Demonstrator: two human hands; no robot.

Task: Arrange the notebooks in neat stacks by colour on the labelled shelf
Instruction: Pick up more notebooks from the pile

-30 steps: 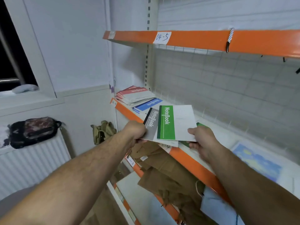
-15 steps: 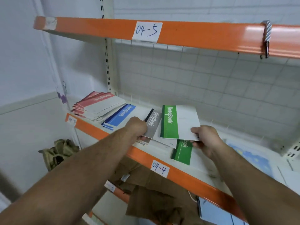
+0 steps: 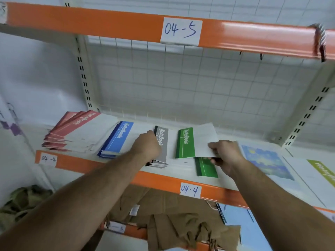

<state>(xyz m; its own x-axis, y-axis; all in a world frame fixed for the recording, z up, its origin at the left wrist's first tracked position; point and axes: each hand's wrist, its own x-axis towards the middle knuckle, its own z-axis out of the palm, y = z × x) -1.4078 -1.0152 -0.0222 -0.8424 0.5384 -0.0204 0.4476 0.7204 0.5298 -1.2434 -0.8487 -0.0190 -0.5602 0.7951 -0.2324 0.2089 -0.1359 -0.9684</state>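
Observation:
On the shelf labelled 04-4 [image 3: 213, 182], a red notebook stack [image 3: 72, 131] lies at the left and a blue notebook stack [image 3: 117, 140] sits beside it. My left hand [image 3: 147, 146] grips a small stack of grey notebooks [image 3: 162, 142] that rests on the shelf right of the blue ones. My right hand [image 3: 224, 153] pinches the right edge of a green notebook [image 3: 190, 142], held slightly above another green notebook [image 3: 206, 168] lying on the shelf. My right hand hides part of that lower notebook.
A blue picture book [image 3: 266, 162] and a book with a lime-green cover [image 3: 324, 173] lie to the right on the same shelf. The orange 04-5 shelf edge [image 3: 108, 26] hangs overhead. Brown paper bags [image 3: 163, 214] fill the shelf below. A wire grid backs the shelf.
Both hands moved forward over the shelf. The grey stack has come down onto the shelf beside the blue stack, and the green notebook has separated to the right, over the lying green one.

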